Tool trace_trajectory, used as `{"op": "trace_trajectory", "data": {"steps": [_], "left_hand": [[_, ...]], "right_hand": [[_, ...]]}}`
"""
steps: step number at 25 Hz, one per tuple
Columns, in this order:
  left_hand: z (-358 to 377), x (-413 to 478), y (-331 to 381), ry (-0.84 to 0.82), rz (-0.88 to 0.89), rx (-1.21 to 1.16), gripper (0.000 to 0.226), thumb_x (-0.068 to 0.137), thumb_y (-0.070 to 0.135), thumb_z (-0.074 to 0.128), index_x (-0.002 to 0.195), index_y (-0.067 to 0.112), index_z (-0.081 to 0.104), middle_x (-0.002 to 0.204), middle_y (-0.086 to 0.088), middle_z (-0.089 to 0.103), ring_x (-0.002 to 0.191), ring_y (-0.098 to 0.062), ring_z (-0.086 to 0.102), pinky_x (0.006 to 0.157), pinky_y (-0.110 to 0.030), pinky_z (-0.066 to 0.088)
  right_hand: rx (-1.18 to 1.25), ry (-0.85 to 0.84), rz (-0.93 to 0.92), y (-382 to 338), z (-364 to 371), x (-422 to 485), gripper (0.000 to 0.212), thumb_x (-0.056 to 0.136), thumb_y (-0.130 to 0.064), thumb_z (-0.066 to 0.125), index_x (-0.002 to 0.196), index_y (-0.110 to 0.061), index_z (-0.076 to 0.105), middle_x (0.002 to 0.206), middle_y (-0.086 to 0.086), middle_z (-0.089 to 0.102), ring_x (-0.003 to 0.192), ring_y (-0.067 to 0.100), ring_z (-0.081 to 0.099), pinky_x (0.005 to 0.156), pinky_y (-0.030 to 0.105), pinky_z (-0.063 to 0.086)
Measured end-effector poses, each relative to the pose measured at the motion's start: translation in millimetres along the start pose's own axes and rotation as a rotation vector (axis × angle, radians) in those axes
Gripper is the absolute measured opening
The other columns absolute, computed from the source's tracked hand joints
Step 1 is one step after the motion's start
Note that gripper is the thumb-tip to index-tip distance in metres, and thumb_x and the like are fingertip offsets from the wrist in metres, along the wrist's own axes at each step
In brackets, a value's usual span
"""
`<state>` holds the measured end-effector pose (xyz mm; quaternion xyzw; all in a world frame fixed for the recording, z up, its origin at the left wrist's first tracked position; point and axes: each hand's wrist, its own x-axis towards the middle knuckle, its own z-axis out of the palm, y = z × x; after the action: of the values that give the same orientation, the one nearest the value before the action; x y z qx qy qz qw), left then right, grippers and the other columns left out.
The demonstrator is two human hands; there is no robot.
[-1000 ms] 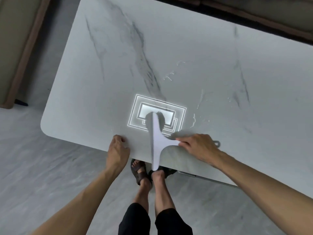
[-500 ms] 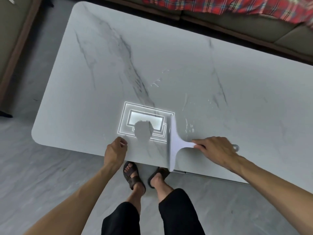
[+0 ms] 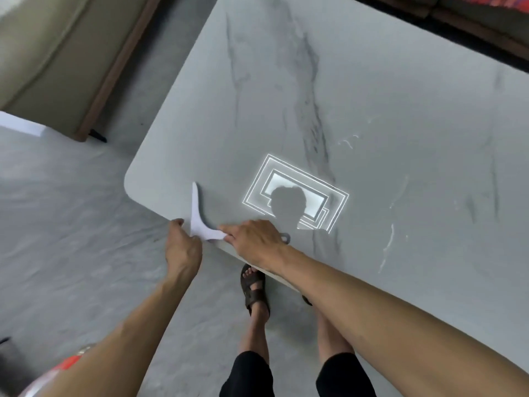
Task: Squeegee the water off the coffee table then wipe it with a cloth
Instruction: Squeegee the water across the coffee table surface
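Observation:
The coffee table (image 3: 257, 104) has a grey marble top that fills the upper right of the view. A white T-shaped squeegee (image 3: 197, 216) lies with its blade on the top near the front left corner, its near end at the table edge. My right hand (image 3: 254, 239) is shut on the squeegee's handle, whose hanging loop pokes out behind my wrist. My left hand (image 3: 181, 247) is cupped against the table edge just beside the blade's near end, holding nothing. Thin water streaks (image 3: 389, 242) remain on the top to the right. No cloth is in view.
A beige sofa with a wooden base (image 3: 43, 53) stands at the far left, and another dark-framed sofa (image 3: 486, 18) behind the table. My sandalled feet (image 3: 254, 287) stand at the table's front edge. A red and white object (image 3: 65, 365) shows at the bottom left. A ceiling light (image 3: 294, 196) reflects on the top.
My right hand has swept the squeegee left along the front edge to near the left corner. My left hand stays at the edge, now right beside the blade. The camera turned left.

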<state>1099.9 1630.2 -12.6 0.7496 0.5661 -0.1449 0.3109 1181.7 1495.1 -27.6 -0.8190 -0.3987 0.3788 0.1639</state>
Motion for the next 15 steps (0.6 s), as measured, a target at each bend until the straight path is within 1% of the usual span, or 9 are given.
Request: {"op": "trace_trajectory", "data": {"steps": [3, 5, 6, 8, 9, 10, 12, 15], "left_hand": [[12.2, -5.7, 4.6, -0.083, 0.035, 0.078, 0.058, 0.086, 0.003, 0.044, 0.141, 0.013, 0.032, 0.127, -0.018, 0.057, 0.111, -0.039, 0.056, 0.092, -0.043, 0.046], [28.1, -17.9, 14.7, -0.155, 0.078, 0.098, 0.059, 0.085, 0.002, 0.043, 0.141, 0.013, 0.031, 0.129, -0.018, 0.054, 0.110, -0.039, 0.056, 0.091, -0.045, 0.049], [38.4, -26.4, 22.0, -0.193, 0.110, 0.112, 0.059, 0.085, 0.002, 0.044, 0.141, 0.012, 0.031, 0.133, -0.016, 0.052, 0.114, -0.038, 0.055, 0.094, -0.045, 0.048], [57.8, -43.0, 36.5, -0.253, 0.179, 0.144, 0.058, 0.085, 0.002, 0.049, 0.140, 0.012, 0.033, 0.139, -0.014, 0.047, 0.121, -0.034, 0.050, 0.096, -0.041, 0.045], [69.5, -52.3, 47.4, -0.278, 0.218, 0.155, 0.058, 0.085, 0.003, 0.051, 0.139, 0.012, 0.033, 0.138, -0.013, 0.047, 0.121, -0.033, 0.050, 0.093, -0.038, 0.044], [80.4, -62.0, 60.2, -0.303, 0.255, 0.163, 0.057, 0.084, 0.004, 0.053, 0.138, 0.012, 0.034, 0.137, -0.013, 0.048, 0.119, -0.032, 0.051, 0.088, -0.035, 0.043], [101.5, -79.9, 87.9, -0.347, 0.329, 0.177, 0.055, 0.084, 0.006, 0.054, 0.136, 0.012, 0.036, 0.134, -0.013, 0.049, 0.116, -0.032, 0.052, 0.082, -0.031, 0.039], [128.8, -100.0, 128.1, -0.385, 0.382, 0.189, 0.053, 0.086, 0.006, 0.052, 0.137, 0.011, 0.038, 0.134, -0.013, 0.051, 0.114, -0.033, 0.054, 0.080, -0.028, 0.038]], "right_hand": [[-0.037, 0.010, 0.009, 28.9, -8.6, -18.0, 0.028, 0.101, -0.038, 0.039, 0.124, -0.032, 0.054, 0.098, 0.010, 0.070, 0.093, 0.035, 0.064, 0.068, 0.036, 0.036], [-0.038, -0.013, 0.054, 66.7, -19.1, -53.3, 0.029, 0.101, -0.040, 0.037, 0.126, -0.038, 0.051, 0.101, 0.007, 0.070, 0.096, 0.033, 0.063, 0.068, 0.035, 0.037], [-0.044, -0.019, 0.092, 90.0, -26.7, -75.5, 0.031, 0.100, -0.043, 0.037, 0.129, -0.045, 0.048, 0.108, 0.005, 0.070, 0.101, 0.031, 0.063, 0.072, 0.036, 0.040], [-0.057, -0.024, 0.180, 135.2, -45.9, -120.8, 0.036, 0.100, -0.046, 0.037, 0.134, -0.054, 0.043, 0.129, -0.003, 0.064, 0.115, 0.028, 0.059, 0.088, 0.038, 0.044], [-0.057, -0.015, 0.228, 159.5, -57.3, -145.4, 0.037, 0.100, -0.046, 0.039, 0.135, -0.056, 0.042, 0.135, -0.006, 0.060, 0.120, 0.026, 0.058, 0.093, 0.036, 0.043], [-0.066, -0.006, 0.276, 183.8, -68.0, -170.4, 0.037, 0.100, -0.045, 0.040, 0.135, -0.057, 0.043, 0.137, -0.009, 0.059, 0.122, 0.024, 0.057, 0.095, 0.035, 0.043], [-0.127, 0.000, 0.386, 230.0, -87.4, -218.9, 0.037, 0.100, -0.047, 0.038, 0.135, -0.060, 0.041, 0.131, -0.009, 0.063, 0.118, 0.023, 0.059, 0.092, 0.034, 0.043], [-0.209, 0.008, 0.550, 283.1, -111.9, -279.5, 0.037, 0.100, -0.050, 0.032, 0.134, -0.063, 0.038, 0.121, -0.011, 0.068, 0.110, 0.020, 0.063, 0.083, 0.033, 0.046]]}}
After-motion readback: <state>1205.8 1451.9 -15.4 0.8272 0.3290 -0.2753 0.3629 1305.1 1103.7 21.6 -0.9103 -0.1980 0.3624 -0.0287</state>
